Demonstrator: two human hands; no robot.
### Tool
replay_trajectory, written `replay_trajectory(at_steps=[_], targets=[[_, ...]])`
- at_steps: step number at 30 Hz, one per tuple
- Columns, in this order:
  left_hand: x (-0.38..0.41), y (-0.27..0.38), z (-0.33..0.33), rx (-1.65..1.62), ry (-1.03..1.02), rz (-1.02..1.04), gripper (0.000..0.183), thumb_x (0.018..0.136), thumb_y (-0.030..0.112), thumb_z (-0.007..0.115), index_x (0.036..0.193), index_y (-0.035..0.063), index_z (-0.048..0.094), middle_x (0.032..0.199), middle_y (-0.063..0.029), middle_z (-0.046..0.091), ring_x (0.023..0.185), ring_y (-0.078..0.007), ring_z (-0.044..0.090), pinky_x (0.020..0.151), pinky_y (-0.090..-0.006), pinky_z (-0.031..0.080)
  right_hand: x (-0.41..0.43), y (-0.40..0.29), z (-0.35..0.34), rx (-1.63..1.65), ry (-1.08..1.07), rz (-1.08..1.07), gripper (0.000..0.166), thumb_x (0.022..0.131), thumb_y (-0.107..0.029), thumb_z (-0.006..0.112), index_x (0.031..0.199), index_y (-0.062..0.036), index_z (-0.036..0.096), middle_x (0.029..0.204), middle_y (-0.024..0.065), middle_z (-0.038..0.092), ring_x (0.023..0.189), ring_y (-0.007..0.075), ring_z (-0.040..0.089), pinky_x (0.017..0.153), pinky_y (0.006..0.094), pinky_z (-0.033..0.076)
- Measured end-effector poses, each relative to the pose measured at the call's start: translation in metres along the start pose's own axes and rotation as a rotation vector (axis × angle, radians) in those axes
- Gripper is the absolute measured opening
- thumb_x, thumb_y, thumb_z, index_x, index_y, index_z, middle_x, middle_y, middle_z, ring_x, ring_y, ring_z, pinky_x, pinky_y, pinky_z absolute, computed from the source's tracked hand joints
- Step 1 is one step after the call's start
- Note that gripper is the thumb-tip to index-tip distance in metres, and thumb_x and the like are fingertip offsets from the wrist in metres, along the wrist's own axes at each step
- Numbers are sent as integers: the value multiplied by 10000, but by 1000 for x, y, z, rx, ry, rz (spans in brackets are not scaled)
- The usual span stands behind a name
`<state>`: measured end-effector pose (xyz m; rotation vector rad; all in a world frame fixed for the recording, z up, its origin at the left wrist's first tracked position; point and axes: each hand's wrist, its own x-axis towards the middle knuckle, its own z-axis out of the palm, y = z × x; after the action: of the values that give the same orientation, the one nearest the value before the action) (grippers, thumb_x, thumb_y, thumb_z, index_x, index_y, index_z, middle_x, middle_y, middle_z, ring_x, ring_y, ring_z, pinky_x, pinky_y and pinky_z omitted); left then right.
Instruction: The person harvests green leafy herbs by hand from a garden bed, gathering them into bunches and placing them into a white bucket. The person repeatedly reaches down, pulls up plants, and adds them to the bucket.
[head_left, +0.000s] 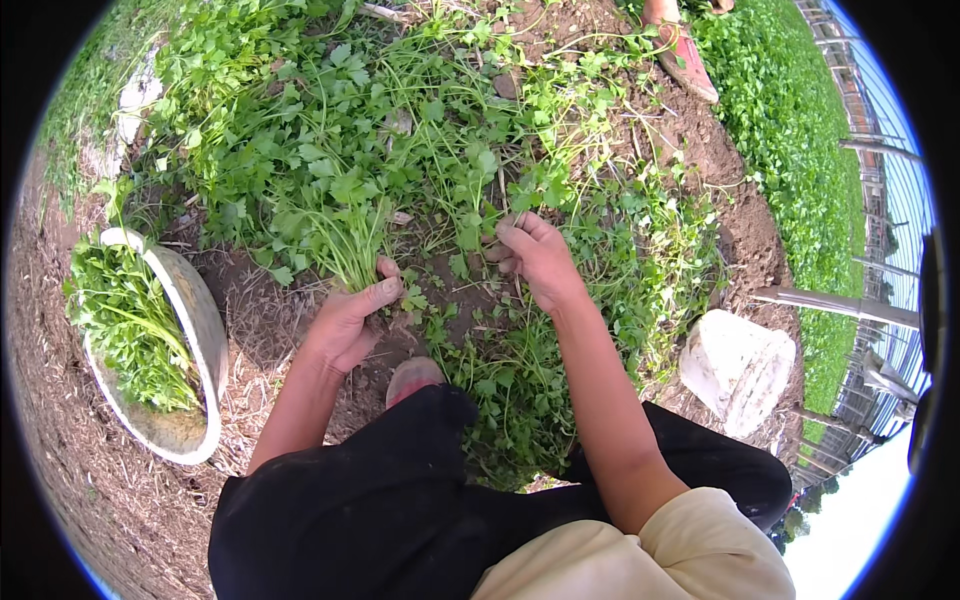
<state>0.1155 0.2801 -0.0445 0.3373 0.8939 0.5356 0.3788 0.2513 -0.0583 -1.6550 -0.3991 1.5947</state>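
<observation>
My left hand (350, 319) is closed around the stems of a bunch of leafy green celery-like plants (351, 240), its leaves pointing away from me. To its right, my right hand (536, 259) is at the leafy plants on the soil, thumb and fingertips drawn together; whether a stem is between them I cannot tell. Loose green plants (420, 142) with thin stems lie spread over the ground beyond and between both hands. At the left a round, pale-rimmed tub (214, 390) lies tilted in the view, holding more cut leafy greens (139, 326).
A crumpled white plastic bag or container (735, 371) lies on the right. Another person's foot in a red shoe (686, 64) is at the top right, beside a dense green bed (795, 135). A pole (836, 304) and greenhouse framing stand at the right edge.
</observation>
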Motion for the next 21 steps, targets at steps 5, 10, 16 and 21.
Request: replay_trajectory(at_steps=[5,10,16,21], targets=[[7,-4,2,166,6,24,337,789,154,776,1082,102,618,1007,22,604,914,-114,551,809,-338,471,-15,-3,8,132,-105,56,144,965,-213,546,1037,-88,547,970,81,679,788,128,614,690,270,469],[11,-16,15,356,-61,-57,434,777,75,763,1176,33,597,1100,-45,633,992,-171,591,879,-314,471,-37,8,39,88,-383,63,202,980,-220,519,1087,-53,555,1011,88,673,797,114,606,718,261,495],[-5,7,15,324,-22,-4,270,792,85,747,1027,40,623,957,-52,634,875,-165,577,849,-304,465,-27,-11,5,-437,-65,-218,254,916,-185,605,1087,2,624,963,69,674,816,88,595,729,261,499],[-22,63,11,-80,-357,496,322,795,193,769,1040,70,601,850,-45,575,843,-229,573,808,-377,474,47,-59,-108,-884,808,-515,279,789,-119,641,1058,-46,640,985,126,663,938,294,629,845,384,499]])
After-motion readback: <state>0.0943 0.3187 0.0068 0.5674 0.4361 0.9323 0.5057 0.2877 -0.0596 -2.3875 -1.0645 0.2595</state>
